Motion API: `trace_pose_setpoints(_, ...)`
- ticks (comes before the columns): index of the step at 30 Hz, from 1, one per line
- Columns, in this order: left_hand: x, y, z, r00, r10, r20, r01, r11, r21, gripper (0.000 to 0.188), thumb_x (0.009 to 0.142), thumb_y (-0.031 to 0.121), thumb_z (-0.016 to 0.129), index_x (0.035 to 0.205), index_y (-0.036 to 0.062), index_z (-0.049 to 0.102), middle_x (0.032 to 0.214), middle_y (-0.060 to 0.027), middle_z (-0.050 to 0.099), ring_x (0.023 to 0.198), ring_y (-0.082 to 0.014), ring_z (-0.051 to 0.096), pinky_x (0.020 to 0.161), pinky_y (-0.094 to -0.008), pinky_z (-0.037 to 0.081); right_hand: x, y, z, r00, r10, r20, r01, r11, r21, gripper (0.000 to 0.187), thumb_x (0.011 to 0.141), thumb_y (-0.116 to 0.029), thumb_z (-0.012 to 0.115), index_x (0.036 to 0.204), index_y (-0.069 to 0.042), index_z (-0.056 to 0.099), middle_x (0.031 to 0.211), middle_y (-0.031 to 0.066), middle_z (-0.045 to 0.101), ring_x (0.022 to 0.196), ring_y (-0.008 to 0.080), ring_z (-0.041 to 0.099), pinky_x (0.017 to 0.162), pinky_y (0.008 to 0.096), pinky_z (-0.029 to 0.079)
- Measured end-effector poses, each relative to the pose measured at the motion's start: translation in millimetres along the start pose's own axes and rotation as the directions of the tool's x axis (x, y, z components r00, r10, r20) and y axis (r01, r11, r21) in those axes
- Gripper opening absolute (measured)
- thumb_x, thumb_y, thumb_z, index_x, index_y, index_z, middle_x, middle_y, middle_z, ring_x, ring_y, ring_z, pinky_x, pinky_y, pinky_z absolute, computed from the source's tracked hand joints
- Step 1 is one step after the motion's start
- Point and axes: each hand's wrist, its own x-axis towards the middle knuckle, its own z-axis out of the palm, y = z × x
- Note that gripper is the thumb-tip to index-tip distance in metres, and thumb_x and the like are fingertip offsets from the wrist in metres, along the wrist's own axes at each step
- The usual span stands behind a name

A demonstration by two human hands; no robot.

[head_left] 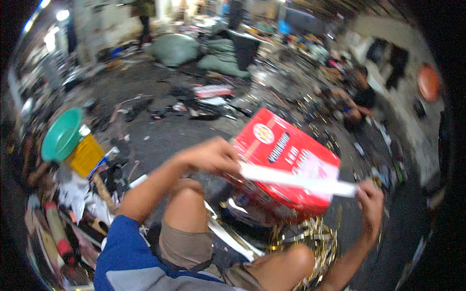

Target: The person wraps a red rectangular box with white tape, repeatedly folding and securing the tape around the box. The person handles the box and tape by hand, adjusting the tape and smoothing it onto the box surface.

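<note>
One strip point(298, 181), its ends pinched by the left hand point(221, 156) at centre and the right hand point(371, 196) at right, slants down rightward before the red box point(276, 143), left hand nearer the box.

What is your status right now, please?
Left hand, right hand: pinching white strip. Strip stretched across red package. Gold strips bunched nearby.

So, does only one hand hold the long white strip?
No: the left hand and right hand hold opposite ends of the strip.
</note>
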Motion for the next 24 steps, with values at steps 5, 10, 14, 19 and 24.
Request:
trace_pose_setpoints(5, 64, 23, -46, 0.916, 0.072, -0.395, 0.274, 0.606, 0.747, 0.025, 0.079, 0.021, 0.079, 0.095, 0.0020, 0.075, 0.093, -0.0142, 0.071, 0.083, -0.0235, 0.066, 0.078, -0.0397, 0.054, 27, 20, 60, 0.995, 0.075, 0.062, -0.075, 0.997, -0.002, 0.028, 0.083, -0.017, 0.076, 0.104, 0.002, 0.078, 0.083, 0.0070, 0.074, 0.073, 0.0128, 0.065, 0.066, 0.0291, 0.051)
trace_pose_setpoints(10, 157, 44, 95, 0.824, 0.485, -0.292, -0.402, 0.865, 0.301, 0.045, 0.079, 0.015, 0.082, 0.120, 0.0008, 0.069, 0.117, -0.0201, 0.068, 0.102, -0.0362, 0.069, 0.091, -0.0430, 0.056, 24, 11, 102, 0.987, 0.098, -0.128, -0.118, 0.980, -0.163, 0.034, 0.077, -0.020, 0.080, 0.107, -0.005, 0.076, 0.086, 0.0153, 0.076, 0.077, 0.0263, 0.074, 0.074, 0.0384, 0.058)
trace_pose_setpoints(14, 187, 46, 177, 0.933, 0.321, -0.163, -0.322, 0.946, 0.020, 0.028, 0.083, 0.014, 0.073, 0.107, -0.0018, 0.072, 0.094, -0.0226, 0.071, 0.091, -0.0381, 0.072, 0.081, -0.0447, 0.058, 20, 5, 111, 0.982, 0.059, -0.180, -0.100, 0.968, -0.231, 0.027, 0.081, -0.024, 0.081, 0.101, -0.007, 0.078, 0.086, 0.0149, 0.077, 0.078, 0.0291, 0.076, 0.073, 0.0397, 0.058)
trace_pose_setpoints(19, 184, 40, 190, 0.873, 0.413, -0.259, -0.423, 0.906, 0.017, 0.018, 0.084, 0.015, 0.075, 0.094, 0.0002, 0.073, 0.092, -0.0194, 0.069, 0.089, -0.0354, 0.071, 0.080, -0.0437, 0.057, 6, 8, 107, 0.970, -0.124, -0.207, 0.052, 0.946, -0.321, 0.015, 0.084, -0.019, 0.079, 0.094, -0.007, 0.079, 0.088, 0.0126, 0.073, 0.080, 0.0295, 0.072, 0.075, 0.0400, 0.056)
trace_pose_setpoints(24, 182, 35, 193, 0.799, 0.540, -0.266, -0.518, 0.842, 0.153, 0.013, 0.083, 0.016, 0.074, 0.088, 0.0031, 0.074, 0.095, -0.0158, 0.068, 0.089, -0.0362, 0.069, 0.081, -0.0451, 0.055, -3, 4, 100, 0.955, -0.252, -0.156, 0.176, 0.905, -0.388, 0.016, 0.083, -0.013, 0.081, 0.096, -0.004, 0.080, 0.084, 0.0098, 0.063, 0.072, 0.0235, 0.060, 0.063, 0.0365, 0.046)
